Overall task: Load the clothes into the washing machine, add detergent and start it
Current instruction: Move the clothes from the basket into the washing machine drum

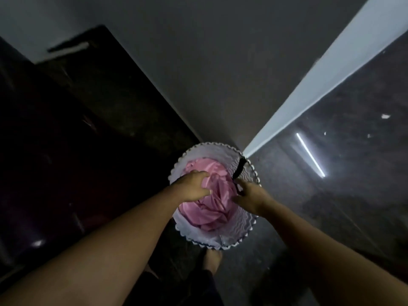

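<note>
A round white laundry basket (245, 224) with a wavy rim stands on the floor in the corner, filled with pink clothes (205, 214). My left hand (194, 184) reaches in from the left, its fingers curled over the top of the pink cloth. On the basket's right side my right hand (248, 195) has its fingers bent at the cloth's edge, right beside a black strap (239, 167) that hangs over the rim. Whether the right hand pinches the cloth or the strap is hard to tell in the dim light. No washing machine is in view.
A dark cabinet or door (72, 133) fills the left side. A grey wall (220, 74) rises behind the basket, with a pale skirting strip (309, 89) running to the upper right. The glossy dark floor (331, 184) spreads to the right. My bare foot (212, 260) stands just below the basket.
</note>
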The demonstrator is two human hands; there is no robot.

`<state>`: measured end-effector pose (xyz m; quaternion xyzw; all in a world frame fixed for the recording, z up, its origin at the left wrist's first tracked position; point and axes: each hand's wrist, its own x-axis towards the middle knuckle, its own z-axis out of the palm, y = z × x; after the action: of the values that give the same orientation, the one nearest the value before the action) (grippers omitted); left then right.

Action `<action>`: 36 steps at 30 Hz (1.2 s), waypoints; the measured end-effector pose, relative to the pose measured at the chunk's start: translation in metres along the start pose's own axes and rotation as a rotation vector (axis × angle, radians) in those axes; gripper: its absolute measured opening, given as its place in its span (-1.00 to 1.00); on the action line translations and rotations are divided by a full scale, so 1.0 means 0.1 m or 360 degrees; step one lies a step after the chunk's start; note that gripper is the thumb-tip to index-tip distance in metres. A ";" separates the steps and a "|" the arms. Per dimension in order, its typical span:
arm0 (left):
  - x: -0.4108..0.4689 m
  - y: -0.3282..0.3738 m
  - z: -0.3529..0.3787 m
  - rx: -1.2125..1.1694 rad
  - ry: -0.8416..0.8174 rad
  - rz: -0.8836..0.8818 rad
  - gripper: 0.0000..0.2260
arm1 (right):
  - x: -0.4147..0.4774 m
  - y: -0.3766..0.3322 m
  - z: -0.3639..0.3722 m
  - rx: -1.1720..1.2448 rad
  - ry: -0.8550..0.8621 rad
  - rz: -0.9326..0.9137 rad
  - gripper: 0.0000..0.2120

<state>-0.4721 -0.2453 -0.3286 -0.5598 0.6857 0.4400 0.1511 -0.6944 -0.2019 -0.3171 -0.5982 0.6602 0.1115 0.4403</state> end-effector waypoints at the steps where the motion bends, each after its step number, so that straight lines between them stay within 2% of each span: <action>1: 0.15 -0.09 0.18 -0.0029 -0.0026 -0.0026 -0.35 | 0.15 0.09 0.18 0.0029 -0.0036 0.0008 -0.30; 3: 0.46 -0.28 0.48 -0.0088 -0.0047 -0.0070 -0.34 | 0.42 0.22 0.49 0.0066 -0.0077 0.0018 -0.27; 6: 0.86 -0.53 0.79 -0.0196 -0.0034 -0.0161 -0.34 | 0.82 0.37 0.87 0.0123 -0.0098 0.0054 -0.34; 12: 1.62 -0.88 1.17 -0.0164 0.0311 -0.0259 -0.32 | 1.54 0.63 1.42 0.0220 -0.0010 0.0126 -0.38; 14: 1.82 -0.96 1.25 -0.0198 0.0424 -0.0291 -0.24 | 1.73 0.67 1.57 0.0282 0.0026 0.0169 -0.43; 16: 1.95 -1.00 1.33 -0.0318 0.0471 -0.0341 -0.06 | 1.87 0.71 1.70 0.0417 0.0071 0.0173 -0.42; 18: 2.02 -0.97 1.41 -0.0572 0.0433 -0.0404 0.10 | 1.97 0.80 1.88 0.0603 -0.0012 0.0210 -0.27; 19: 2.04 -0.97 1.45 -0.0715 0.0411 -0.0443 0.09 | 1.99 0.84 1.95 0.0701 -0.0080 0.0220 -0.20; 21: 2.01 -0.96 1.53 -0.0837 0.0356 -0.0527 -0.16 | 1.91 0.80 1.98 0.0844 -0.0157 0.0234 -0.15; 22: 1.94 -0.93 1.54 -0.0858 0.0336 -0.0550 -0.33 | 1.86 0.78 2.00 0.0846 -0.0159 0.0258 -0.20; 24: 1.79 -0.86 1.50 -0.1050 0.0348 -0.0557 -0.49 | 1.69 0.72 1.91 0.0764 -0.0115 0.0301 -0.34; 25: 1.69 -0.80 1.48 -0.1192 0.0356 -0.0553 -0.53 | 1.60 0.71 1.88 0.0762 -0.0079 0.0308 -0.31; 27: 1.40 -0.61 1.34 -0.1355 0.0309 -0.0501 -0.64 | 1.39 0.69 1.75 0.0840 0.0065 0.0254 -0.05; 29: 1.09 -0.42 1.17 -0.1421 0.0223 -0.0462 -0.61 | 1.16 0.66 1.62 0.0888 0.0131 0.0215 0.18; 31: 0.77 -0.23 0.99 -0.1499 0.0187 -0.0447 -0.61 | 0.94 0.59 1.46 0.0831 0.0173 0.0173 0.23; 33: 0.43 -0.01 0.74 -0.1580 0.0143 -0.0388 -0.65 | 0.67 0.49 1.25 0.0718 0.0268 0.0141 0.18; 35: 0.11 0.20 0.49 -0.1647 0.0054 -0.0308 -0.51 | 0.39 0.37 1.06 0.0660 0.0342 0.0100 0.08; 36: -0.06 0.31 0.32 -0.1685 0.0009 -0.0229 -0.48 | 0.23 0.28 0.90 0.0701 0.0373 0.0049 -0.04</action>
<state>-0.5076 -0.2169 -0.3292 -0.6062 0.3303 0.7127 -0.1241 -0.6768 -0.1498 -0.3968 -0.4864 0.7243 -0.0987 0.4787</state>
